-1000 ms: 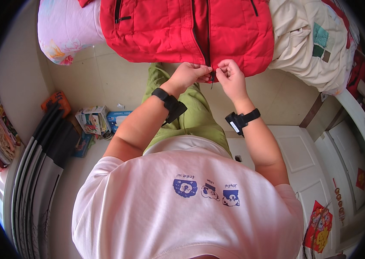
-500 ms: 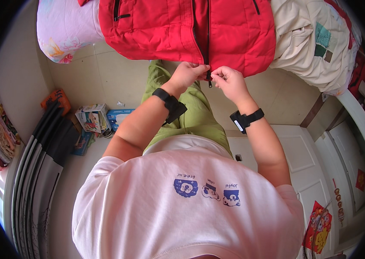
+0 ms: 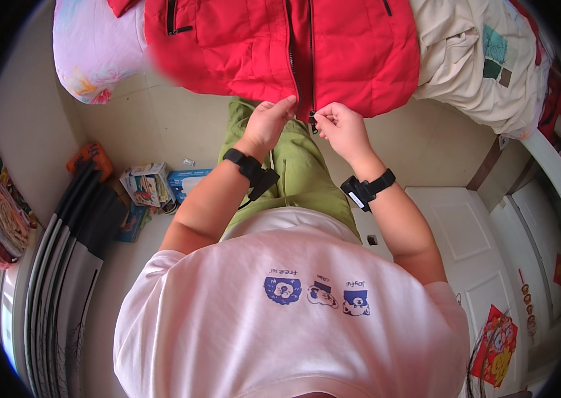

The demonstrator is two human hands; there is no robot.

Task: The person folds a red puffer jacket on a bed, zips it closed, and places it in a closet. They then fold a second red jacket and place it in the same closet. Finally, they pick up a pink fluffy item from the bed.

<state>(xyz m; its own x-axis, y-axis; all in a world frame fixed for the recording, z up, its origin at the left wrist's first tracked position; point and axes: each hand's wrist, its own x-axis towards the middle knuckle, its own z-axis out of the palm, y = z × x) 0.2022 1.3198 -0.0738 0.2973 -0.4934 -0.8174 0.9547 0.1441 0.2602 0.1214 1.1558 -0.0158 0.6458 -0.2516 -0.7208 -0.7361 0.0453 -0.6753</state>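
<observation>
A red quilted jacket (image 3: 366, 60) lies unzipped over the near edge of what seems a bed (image 3: 98, 36). The left hand's (image 3: 268, 125) fingers pinch its hem; the right hand's (image 3: 345, 129) fingers close on the black zip end (image 3: 313, 117). Joining the zip seems underway, calling for aligned edges.

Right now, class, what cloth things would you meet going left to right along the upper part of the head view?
Lilac floral cloth, red jacket, cream cloth with coloured patches.

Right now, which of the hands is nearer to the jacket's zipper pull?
Right. The right hand is at the zipper pull; the left hand is left of it, apart, at the other front edge of the jacket.
</observation>
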